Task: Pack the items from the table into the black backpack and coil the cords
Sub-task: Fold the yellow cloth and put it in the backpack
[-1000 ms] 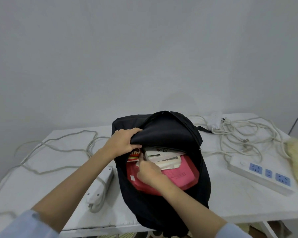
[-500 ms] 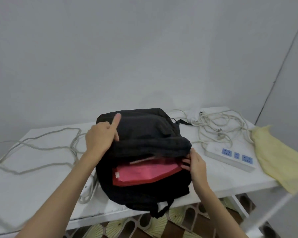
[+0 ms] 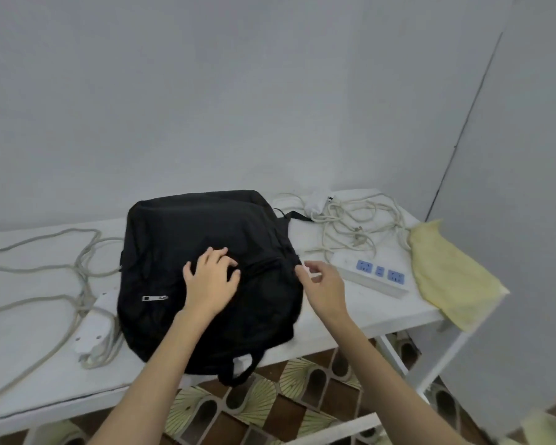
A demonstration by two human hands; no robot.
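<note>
The left hand (image 3: 211, 282) lies palm-down on the black fabric backpack (image 3: 206, 277), fingers spread and slightly bent, pressing the cloth. The right hand (image 3: 325, 285) hovers just beside the bag's right side, fingers loosely parted, gripping nothing. The backpack lies flat mid-tabletop on the white table (image 3: 20, 332), its long axis running from the near edge to the far edge, with a strap loop (image 3: 238, 370) overhanging the near edge. A white power strip with blue sockets (image 3: 374, 274) lies toward the right edge.

One black backpack (image 3: 206, 277), two white power strips (image 3: 371, 277) (image 3: 92, 329), one yellow cloth (image 3: 446, 274), two hands (image 3: 211, 281) (image 3: 326, 289).
</note>
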